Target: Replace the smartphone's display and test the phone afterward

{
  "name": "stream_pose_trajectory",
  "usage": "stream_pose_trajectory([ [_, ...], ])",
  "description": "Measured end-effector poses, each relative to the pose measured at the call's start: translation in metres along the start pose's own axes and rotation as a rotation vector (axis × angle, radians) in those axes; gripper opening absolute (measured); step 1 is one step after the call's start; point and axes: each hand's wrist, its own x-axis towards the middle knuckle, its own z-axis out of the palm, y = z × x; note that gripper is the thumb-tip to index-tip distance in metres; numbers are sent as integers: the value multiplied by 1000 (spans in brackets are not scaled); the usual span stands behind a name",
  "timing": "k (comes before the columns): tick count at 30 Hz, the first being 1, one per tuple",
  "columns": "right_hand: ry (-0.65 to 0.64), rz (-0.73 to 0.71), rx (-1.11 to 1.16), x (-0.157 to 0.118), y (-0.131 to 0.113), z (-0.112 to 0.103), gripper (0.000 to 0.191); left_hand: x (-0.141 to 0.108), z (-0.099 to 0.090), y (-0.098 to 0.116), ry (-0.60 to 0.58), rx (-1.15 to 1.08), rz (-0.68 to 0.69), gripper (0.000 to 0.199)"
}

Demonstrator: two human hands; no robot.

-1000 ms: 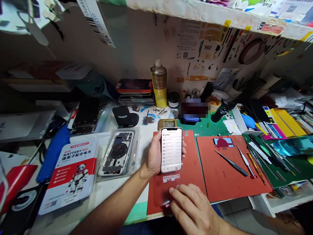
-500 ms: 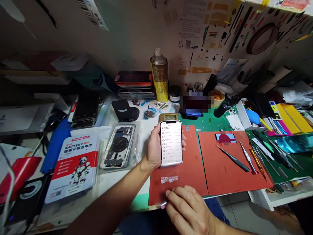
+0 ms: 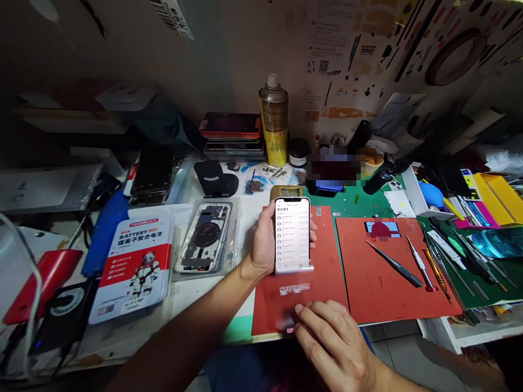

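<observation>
My left hand (image 3: 263, 239) is wrapped round a smartphone (image 3: 292, 231), its thumb along the left edge and fingertips showing at the right. The phone's screen is lit with a list of entries. A clear, shiny strip (image 3: 300, 269) curls out at its bottom edge. Below the phone, my right hand (image 3: 327, 335) has its fingers bent and drawn together. At its thumb and fingertips is a small blurred thing with a pink end (image 3: 290, 330), too smeared to name. Under both hands lies a red mat (image 3: 314, 288).
Left of the phone lies an opened phone housing (image 3: 204, 237) in a plastic tray, beside a battery box (image 3: 131, 267). Rightward, a second red mat (image 3: 376, 296) bears a black-handled tool (image 3: 396, 265) and two screwdrivers (image 3: 420, 264). A spray can (image 3: 274, 122) stands behind.
The whole view has shifted slightly. The clear strip at the phone's bottom sticks out further to the right. The small blurred thing by my right fingers sits slightly higher on the mat.
</observation>
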Motion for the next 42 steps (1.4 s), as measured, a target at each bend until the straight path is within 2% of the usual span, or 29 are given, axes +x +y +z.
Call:
stream_pose_trajectory([
  [3,25,31,-49,7,11,-1,31,0,-1,-1,-8,-22,-40,72],
  [6,114,150,-156,20,24,3,30,-1,-2,-2,8,-15,-42,70],
  [9,204,275,-238,35,36,8,41,0,0,-3,7,-12,-49,69],
  [11,230,310,-239,43,40,9,48,0,2,-3,-4,-4,-56,70],
  [14,260,291,-177,43,37,10,59,0,3,-2,25,23,-53,72],
  [16,261,263,-92,36,29,12,59,1,3,-2,39,28,-59,76],
  [21,37,139,5,14,13,19,20,1,3,-1,40,46,-30,76],
  [25,-43,100,-61,10,10,22,19,1,5,-1,50,44,-31,78],
  [31,-20,159,-64,9,11,21,21,1,6,0,36,21,-43,77],
  [37,50,116,-39,8,11,19,17,1,3,-1,28,30,-39,78],
  [42,59,99,-22,8,10,22,15,-1,1,-1,3,5,-67,78],
])
